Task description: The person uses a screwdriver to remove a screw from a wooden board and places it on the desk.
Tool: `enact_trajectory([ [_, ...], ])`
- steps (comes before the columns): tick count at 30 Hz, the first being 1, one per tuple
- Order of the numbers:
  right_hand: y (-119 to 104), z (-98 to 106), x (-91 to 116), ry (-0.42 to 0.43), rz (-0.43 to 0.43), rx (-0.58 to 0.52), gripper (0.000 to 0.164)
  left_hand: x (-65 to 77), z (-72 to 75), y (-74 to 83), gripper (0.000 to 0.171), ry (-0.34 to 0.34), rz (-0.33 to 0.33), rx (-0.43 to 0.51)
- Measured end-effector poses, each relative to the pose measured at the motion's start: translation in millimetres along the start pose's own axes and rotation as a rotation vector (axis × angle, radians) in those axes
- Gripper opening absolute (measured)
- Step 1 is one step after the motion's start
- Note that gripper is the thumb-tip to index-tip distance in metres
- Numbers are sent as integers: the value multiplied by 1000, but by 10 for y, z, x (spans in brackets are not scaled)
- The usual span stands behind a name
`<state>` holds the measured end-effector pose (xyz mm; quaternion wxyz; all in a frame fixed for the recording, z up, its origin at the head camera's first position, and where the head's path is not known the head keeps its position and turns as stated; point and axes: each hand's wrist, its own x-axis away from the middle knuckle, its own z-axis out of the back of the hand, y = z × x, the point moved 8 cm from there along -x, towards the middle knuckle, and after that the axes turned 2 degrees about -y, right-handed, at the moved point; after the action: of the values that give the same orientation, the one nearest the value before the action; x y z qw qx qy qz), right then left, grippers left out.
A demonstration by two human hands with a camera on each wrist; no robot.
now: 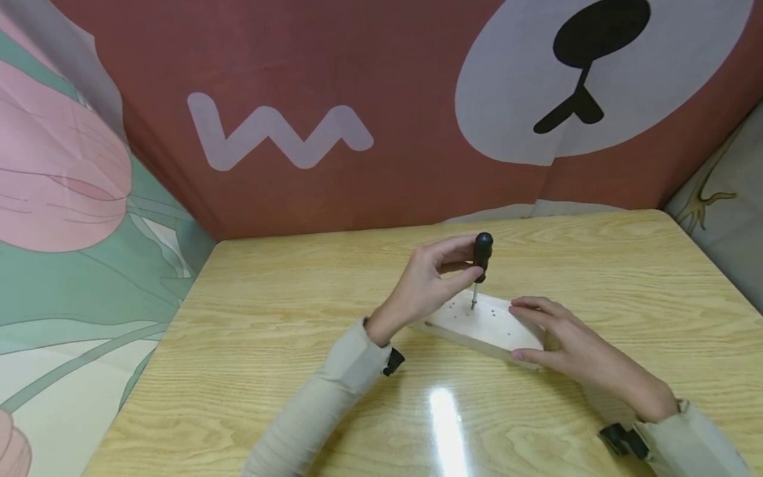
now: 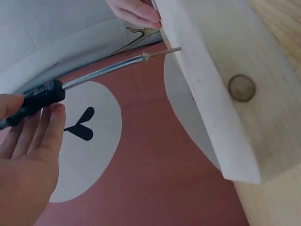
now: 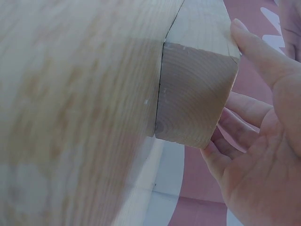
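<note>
My left hand [image 1: 426,281] grips the black handle of a screwdriver [image 1: 483,252], which stands nearly upright over a pale wooden block [image 1: 477,326]. In the left wrist view the screwdriver's steel shaft meets the head of a screw [image 2: 162,52], whose point sits at the block's face, most of its thread showing. Several small holes dot that face, and a round knot marks the long side. At the block's right end my right hand [image 1: 566,338] holds it, thumb on the near edge and fingers on the far one. The right wrist view shows the block's end grain [image 3: 195,96] beside the thumb.
The block lies on a wood-grain table [image 1: 268,344], toward its middle. Behind the table hangs a red printed cloth [image 1: 334,192], with a floral cloth [image 1: 65,278] at the left side. A bright light reflection shows on the near tabletop.
</note>
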<state>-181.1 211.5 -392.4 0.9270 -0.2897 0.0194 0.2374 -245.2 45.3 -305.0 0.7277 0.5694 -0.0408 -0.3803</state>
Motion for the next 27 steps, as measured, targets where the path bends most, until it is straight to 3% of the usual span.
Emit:
enact_trajectory([
  [4,17,1,-1,-9,-22,-14,67,2,-11,27,39,-23,9,6],
  [10,19,-2,1,-12,-15,-7,66,0,35,30,39,52,-15,6],
  [15,18,-16,-4,-16,-5,0,68,12,27,32,36,68,-49,22],
  [27,6,-11,5,31,28,41,65,36,-23,27,36,-12,-6,87],
])
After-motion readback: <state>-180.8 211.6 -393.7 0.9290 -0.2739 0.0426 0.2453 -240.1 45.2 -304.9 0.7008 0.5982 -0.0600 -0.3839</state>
